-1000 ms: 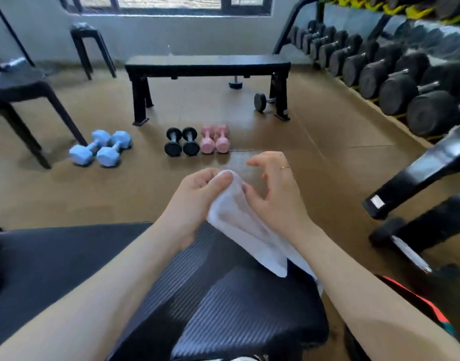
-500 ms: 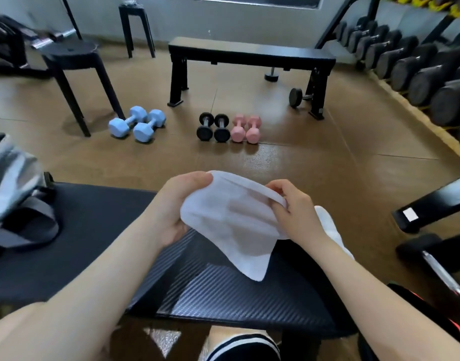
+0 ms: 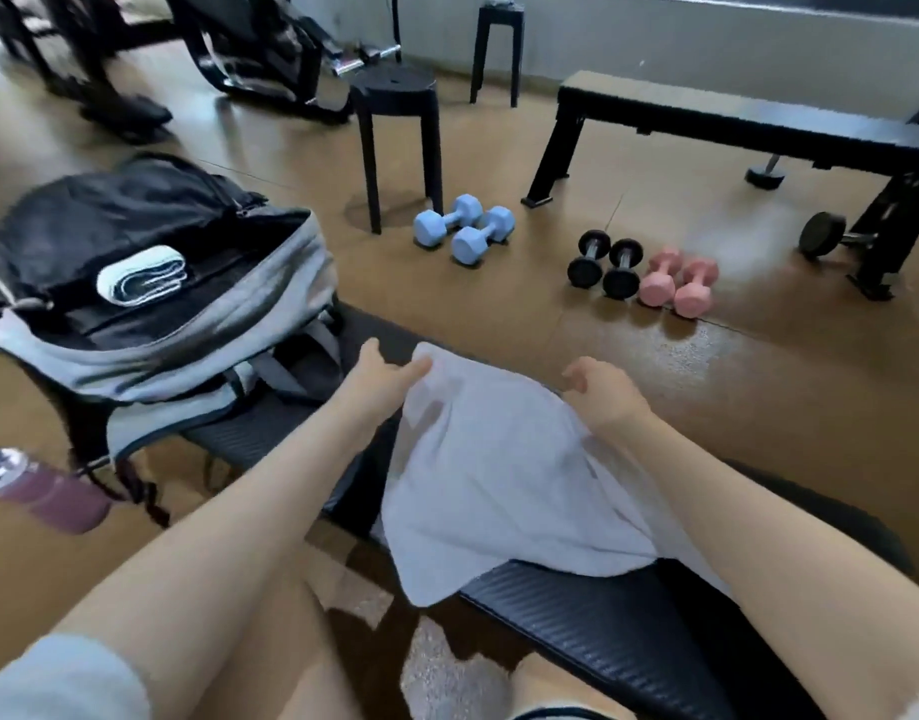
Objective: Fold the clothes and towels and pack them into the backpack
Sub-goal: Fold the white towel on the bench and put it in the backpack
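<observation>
Draping over the bench [image 3: 602, 615], a white towel [image 3: 499, 485] hangs pinched by left hand [image 3: 379, 376] and right hand [image 3: 602, 392] grips.

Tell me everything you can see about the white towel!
The white towel looks soft and thin, like terry cloth. It is spread out, a little rumpled, over the black ribbed bench pad, with one corner hanging off the front edge. The left hand pinches its far left corner. The right hand rests at its far right edge.

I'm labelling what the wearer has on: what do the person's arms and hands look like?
Both forearms are bare, and neither the left hand nor the right hand wears a glove. A light grey sleeve edge shows at the left upper arm. No watch shows.
</observation>
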{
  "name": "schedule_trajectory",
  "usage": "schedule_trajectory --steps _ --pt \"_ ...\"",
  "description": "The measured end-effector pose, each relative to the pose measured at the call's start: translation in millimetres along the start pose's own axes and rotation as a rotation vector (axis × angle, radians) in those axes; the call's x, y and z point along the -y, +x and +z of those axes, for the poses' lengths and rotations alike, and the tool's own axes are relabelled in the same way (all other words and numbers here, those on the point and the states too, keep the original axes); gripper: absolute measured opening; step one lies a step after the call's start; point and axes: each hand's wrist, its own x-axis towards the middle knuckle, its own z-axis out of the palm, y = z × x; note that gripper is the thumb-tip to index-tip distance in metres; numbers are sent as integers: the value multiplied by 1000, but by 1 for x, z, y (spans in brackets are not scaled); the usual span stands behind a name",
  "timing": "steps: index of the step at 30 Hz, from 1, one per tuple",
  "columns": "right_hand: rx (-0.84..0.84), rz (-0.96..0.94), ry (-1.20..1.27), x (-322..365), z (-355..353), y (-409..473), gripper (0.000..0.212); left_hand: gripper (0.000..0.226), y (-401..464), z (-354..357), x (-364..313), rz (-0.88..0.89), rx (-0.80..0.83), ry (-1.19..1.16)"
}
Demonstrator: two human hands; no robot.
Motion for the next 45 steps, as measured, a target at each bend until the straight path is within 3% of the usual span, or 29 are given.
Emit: schedule_trajectory --steps 2,5,10,14,16,18,20,23,26,29,31,32,33,35,38,41,44,45 --pt "-42 18 -152 -2 12 6 41 85 1 6 34 -35 -24 374" --pt "-145 -248 -206 20 30 3 40 58 -16 7 60 23 -100 692" --pt "132 -652 -217 77 67 19 46 43 -42 5 69 3 20 853" --pt "245 -780 -340 101 83 38 54 29 -47 4 76 69 100 570" --pt "260 -812 -367 107 78 46 39 20 -50 3 76 27 93 241" --pt "174 -844 -457 110 74 52 22 21 -51 1 76 -87 69 -149" --pt "117 -789 -430 108 70 59 17 21 -52 -6 74 -214 88 -366" --pt "8 -722 -203 111 64 69 14 21 -45 -37 57 -199 46 -104" --pt "-95 -729 -81 128 61 78 11 20 -26 -80 34 -13 -158 66" --pt "-28 -701 -13 144 66 78 25 12 -2 -100 30 194 -447 590" --pt "46 -625 -31 140 66 68 45 30 7 -92 47 286 -560 993" --pt "51 -582 -37 133 65 60 45 36 11 -83 56 368 -565 1079" --pt "39 -546 -38 123 61 50 39 35 12 -71 64 475 -539 1095" --pt "17 -508 -44 101 54 20 21 20 10 -42 71 610 -295 1004" --pt "84 -366 -165 74 44 -40 16 26 5 3 76 625 50 941" --pt "149 -258 -363 65 45 -85 35 41 7 37 80 596 126 918" --pt "104 -222 -531 67 54 -100 54 50 11 43 82 444 175 1031" --pt "80 -207 -551 69 57 -100 52 51 12 41 84 447 174 1044"
